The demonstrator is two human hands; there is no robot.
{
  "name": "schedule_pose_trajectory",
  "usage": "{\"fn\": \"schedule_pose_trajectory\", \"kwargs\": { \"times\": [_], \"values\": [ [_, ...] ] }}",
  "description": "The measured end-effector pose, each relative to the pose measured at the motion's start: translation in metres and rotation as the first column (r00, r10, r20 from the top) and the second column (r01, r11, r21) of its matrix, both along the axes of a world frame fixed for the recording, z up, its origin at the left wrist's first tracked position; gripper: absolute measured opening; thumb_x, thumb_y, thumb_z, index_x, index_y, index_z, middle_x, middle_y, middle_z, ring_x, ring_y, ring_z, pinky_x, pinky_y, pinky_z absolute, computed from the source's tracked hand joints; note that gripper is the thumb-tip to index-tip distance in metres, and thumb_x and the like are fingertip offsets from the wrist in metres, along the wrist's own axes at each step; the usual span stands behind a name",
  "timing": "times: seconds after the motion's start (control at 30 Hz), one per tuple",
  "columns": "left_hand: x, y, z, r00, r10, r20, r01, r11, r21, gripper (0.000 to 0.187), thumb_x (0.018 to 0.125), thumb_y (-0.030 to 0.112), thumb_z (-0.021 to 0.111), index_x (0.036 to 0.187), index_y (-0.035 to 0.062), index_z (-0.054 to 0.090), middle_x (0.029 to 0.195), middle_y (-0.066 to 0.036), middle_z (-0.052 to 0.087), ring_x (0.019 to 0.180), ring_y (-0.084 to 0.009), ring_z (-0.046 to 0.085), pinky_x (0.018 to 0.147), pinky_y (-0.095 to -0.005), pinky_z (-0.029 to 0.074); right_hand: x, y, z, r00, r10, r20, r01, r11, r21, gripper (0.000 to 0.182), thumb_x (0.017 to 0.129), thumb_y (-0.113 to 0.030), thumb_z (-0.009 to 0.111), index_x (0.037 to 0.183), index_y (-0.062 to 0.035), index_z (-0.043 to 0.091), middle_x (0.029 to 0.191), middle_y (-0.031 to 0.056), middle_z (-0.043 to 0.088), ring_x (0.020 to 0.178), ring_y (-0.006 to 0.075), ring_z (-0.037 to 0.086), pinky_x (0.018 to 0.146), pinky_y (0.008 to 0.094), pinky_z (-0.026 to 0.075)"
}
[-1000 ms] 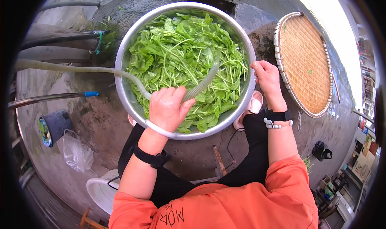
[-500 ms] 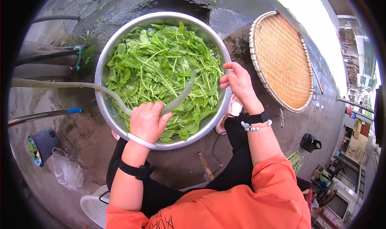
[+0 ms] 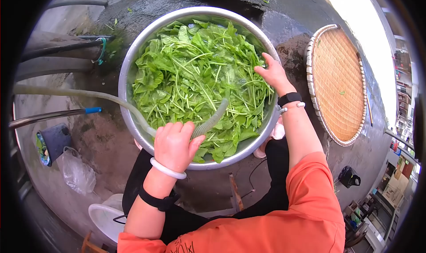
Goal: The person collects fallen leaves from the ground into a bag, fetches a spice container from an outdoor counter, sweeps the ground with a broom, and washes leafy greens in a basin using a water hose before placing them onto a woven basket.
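A wide metal basin (image 3: 129, 53) full of leafy greens (image 3: 186, 75) stands on the ground before me. My left hand (image 3: 174, 144) is closed around a ribbed hose (image 3: 213, 119) at the basin's near rim. The hose comes in from the left, and water flows from its end onto the greens. My right hand (image 3: 274, 75) is at the basin's right side, its fingers apart and holding nothing, fingertips over the edge of the greens.
A round woven bamboo tray (image 3: 338, 82) lies to the right. On the left are a blue-tipped pole (image 3: 91, 111), a dark bucket (image 3: 55, 139), a clear plastic bag (image 3: 76, 173) and a white tub (image 3: 104, 217). A black bag (image 3: 349, 176) sits at the right.
The view has shifted, so the basin and tray appear farther right. My right hand has turned, fingers reaching up over the basin's right rim. My left hand keeps its hold on the hose.
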State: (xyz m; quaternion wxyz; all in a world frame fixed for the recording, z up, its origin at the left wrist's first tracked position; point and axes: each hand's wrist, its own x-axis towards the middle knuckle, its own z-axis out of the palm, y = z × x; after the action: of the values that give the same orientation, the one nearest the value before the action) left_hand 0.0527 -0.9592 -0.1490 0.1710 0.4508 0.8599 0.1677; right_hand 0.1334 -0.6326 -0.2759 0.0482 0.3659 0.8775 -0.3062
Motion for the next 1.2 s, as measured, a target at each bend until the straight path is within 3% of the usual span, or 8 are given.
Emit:
{"fn": "schedule_pose_trajectory", "kwargs": {
  "times": [0.23,0.4,0.6,0.7,0.77,0.87,1.0,1.2],
  "values": [
    [-0.002,0.005,0.005,0.999,-0.005,0.049,0.002,0.999,0.052,0.029,0.065,0.027,0.066,0.081,0.0063,0.055,0.063,-0.007,0.046,0.062,-0.0262,0.046,0.058,-0.0364,0.036,-0.011,-0.063,-0.088,0.947,-0.080,0.312,0.062,0.996,0.067,0.085,0.065,-0.026,0.067,0.135,-0.0135,0.019,0.122,0.0213,0.041,0.112,0.0361,0.041,0.093,0.0392,0.035],
    [-0.006,0.006,0.002,0.999,-0.014,0.051,0.009,0.996,0.087,0.028,0.064,0.026,0.067,0.081,0.0065,0.054,0.063,-0.007,0.046,0.062,-0.0262,0.046,0.058,-0.0364,0.036,0.006,-0.032,-0.124,0.951,-0.300,0.077,0.296,0.805,-0.514,0.066,0.066,-0.013,0.065,0.125,-0.0028,0.037,0.108,0.0189,0.055,0.099,0.0252,0.053,0.087,0.0312,0.038],
    [-0.006,0.000,0.006,0.998,-0.010,0.055,0.004,0.994,0.107,0.028,0.064,0.025,0.067,0.080,0.0066,0.054,0.062,-0.007,0.046,0.061,-0.0263,0.046,0.058,-0.0361,0.036,-0.001,-0.039,0.055,0.897,-0.395,-0.199,0.043,0.526,-0.849,0.050,0.073,0.000,0.052,0.122,0.0001,0.042,0.101,0.0051,0.056,0.087,0.0110,0.053,0.077,0.0226,0.041],
    [-0.008,-0.001,0.010,0.998,-0.012,0.057,0.004,0.991,0.131,0.028,0.064,0.026,0.067,0.080,0.0065,0.054,0.062,-0.007,0.045,0.061,-0.0264,0.045,0.058,-0.0362,0.036,0.015,-0.033,0.047,0.945,-0.312,-0.099,0.115,0.600,-0.791,0.054,0.073,-0.003,0.053,0.125,0.0007,0.038,0.102,0.0056,0.056,0.092,0.0112,0.052,0.082,0.0232,0.041],
    [-0.007,-0.003,0.010,0.997,-0.017,0.069,0.008,0.992,0.125,0.028,0.064,0.026,0.067,0.080,0.0063,0.054,0.062,-0.007,0.045,0.061,-0.0265,0.045,0.058,-0.0362,0.036,0.016,-0.031,0.026,0.998,0.003,-0.067,-0.026,0.936,-0.350,0.068,0.071,-0.019,0.062,0.130,-0.0039,0.030,0.121,0.0163,0.043,0.111,0.0236,0.043,0.092,0.0315,0.036],
    [-0.006,-0.004,0.007,0.995,-0.012,0.096,0.003,0.995,0.101,0.028,0.064,0.026,0.067,0.080,0.0062,0.054,0.062,-0.007,0.045,0.061,-0.0263,0.045,0.058,-0.0362,0.035,-0.014,-0.047,-0.011,0.994,0.102,0.033,-0.105,0.989,0.105,0.079,0.067,-0.039,0.066,0.133,-0.0218,0.026,0.136,0.0213,0.021,0.123,0.0368,0.025,0.098,0.0467,0.027],
    [-0.012,-0.003,0.008,0.994,0.002,0.108,-0.008,0.998,0.057,0.028,0.064,0.026,0.067,0.080,0.0062,0.054,0.062,-0.007,0.045,0.061,-0.0257,0.045,0.058,-0.0360,0.035,-0.039,-0.078,-0.077,0.975,0.028,0.218,-0.071,0.978,0.194,0.074,0.071,-0.039,0.063,0.133,-0.0291,0.024,0.137,0.0199,0.017,0.122,0.0391,0.026,0.090,0.0585,0.029],
    [-0.019,-0.004,0.006,0.992,-0.010,0.129,0.005,0.999,0.044,0.030,0.064,0.026,0.067,0.083,0.0059,0.056,0.063,-0.006,0.045,0.061,-0.0249,0.045,0.060,-0.0353,0.035,-0.051,-0.031,-0.118,0.879,0.177,0.443,-0.150,0.984,-0.095,0.071,0.072,-0.036,0.062,0.133,-0.0246,0.027,0.136,0.0216,0.020,0.116,0.0412,0.035,0.096,0.0461,0.031]
  ]
}}
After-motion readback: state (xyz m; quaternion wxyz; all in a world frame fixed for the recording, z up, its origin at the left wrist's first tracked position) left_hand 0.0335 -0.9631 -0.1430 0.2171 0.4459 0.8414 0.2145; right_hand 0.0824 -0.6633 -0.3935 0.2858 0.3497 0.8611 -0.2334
